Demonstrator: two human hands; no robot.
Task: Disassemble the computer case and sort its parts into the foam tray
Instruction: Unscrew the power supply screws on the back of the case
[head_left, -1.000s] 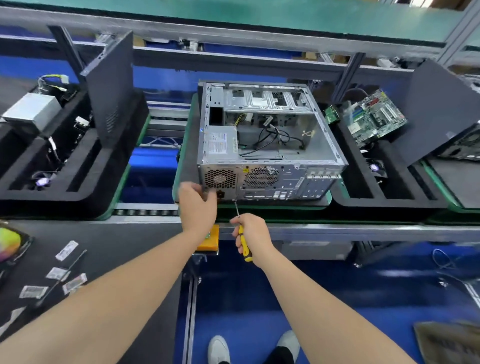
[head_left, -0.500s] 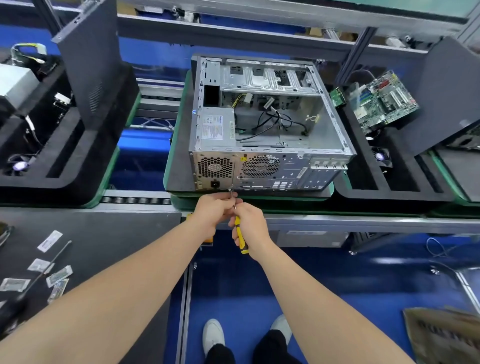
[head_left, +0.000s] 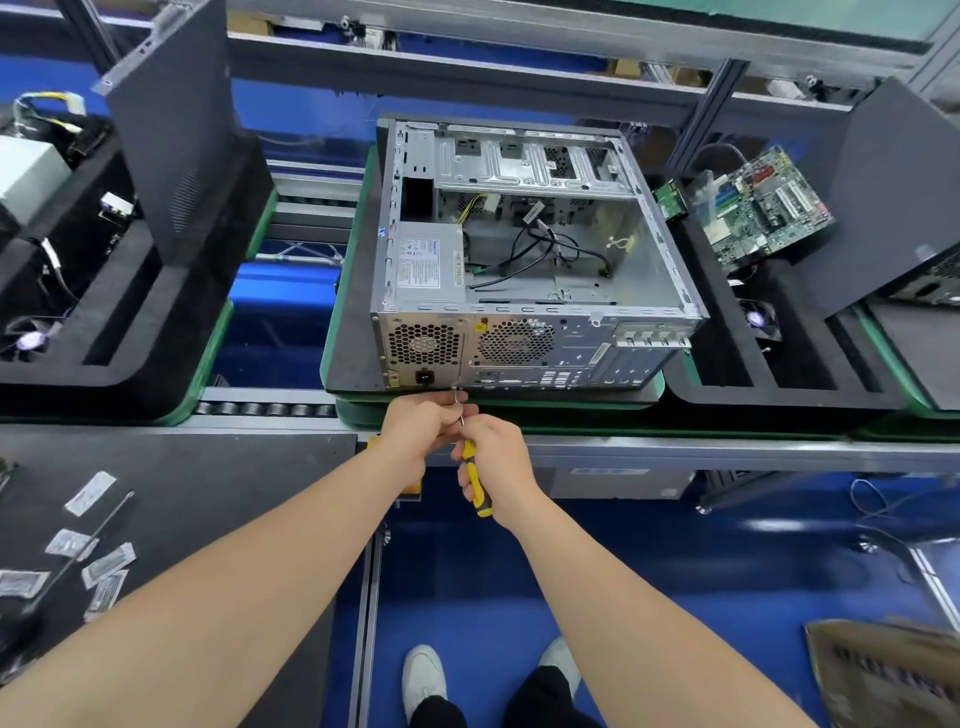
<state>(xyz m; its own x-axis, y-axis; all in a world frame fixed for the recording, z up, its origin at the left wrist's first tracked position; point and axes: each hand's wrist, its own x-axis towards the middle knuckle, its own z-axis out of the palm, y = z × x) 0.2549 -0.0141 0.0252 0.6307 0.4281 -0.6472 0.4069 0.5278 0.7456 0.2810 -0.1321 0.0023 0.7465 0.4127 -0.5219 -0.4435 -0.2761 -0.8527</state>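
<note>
The open silver computer case (head_left: 524, 260) lies on its side on a dark pad, rear panel toward me, with the power supply (head_left: 428, 262) and loose black cables inside. My right hand (head_left: 496, 467) grips the yellow-and-black handle of a screwdriver (head_left: 475, 480). Its thin shaft points up to the bottom edge of the rear panel below the power socket. My left hand (head_left: 423, 426) pinches the shaft close to the tip. The black foam tray (head_left: 779, 374) stands to the right of the case, holding a green motherboard (head_left: 758, 208) and a small fan (head_left: 756, 319).
Another foam tray (head_left: 104, 312) at left holds a dark side panel (head_left: 176, 130), a fan and a power supply. A dark side panel (head_left: 893, 192) leans at right. Small packets (head_left: 104, 566) lie on the grey bench at lower left. My feet stand on blue floor below.
My left hand left the case's lower left corner and came down to the screwdriver shaft. The screwdriver tip rose to the rear panel's bottom edge. The camera moved closer.
</note>
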